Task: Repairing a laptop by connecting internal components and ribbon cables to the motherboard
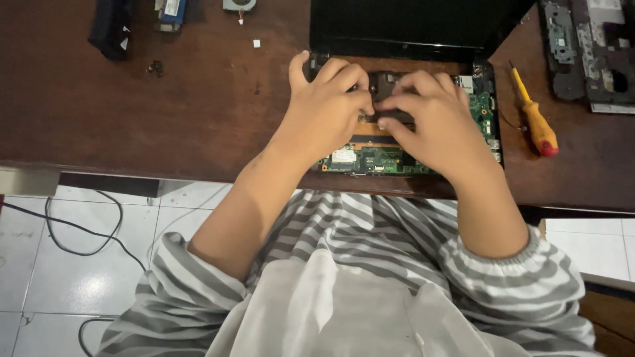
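Green circuit board (370, 160) lying in opened laptop (423, 39), at counter (198, 112) edge; left hand (327, 106) and right hand (433, 122) pressed together above board, fingers pinching small dark part. Best kept steady, pressure light.

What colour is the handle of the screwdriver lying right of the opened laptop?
Yellow shaft grip with an orange-red bulbous end, on the screwdriver; the head view shows it best.

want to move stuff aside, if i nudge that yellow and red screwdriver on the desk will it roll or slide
The screwdriver would probably roll: its handle looks rounded and it lies flat on the smooth wooden desk. It should feel stiff and fairly light, being slim. It lies apart from the right hand and beside the opened laptop, so a sideways roll might bump that.
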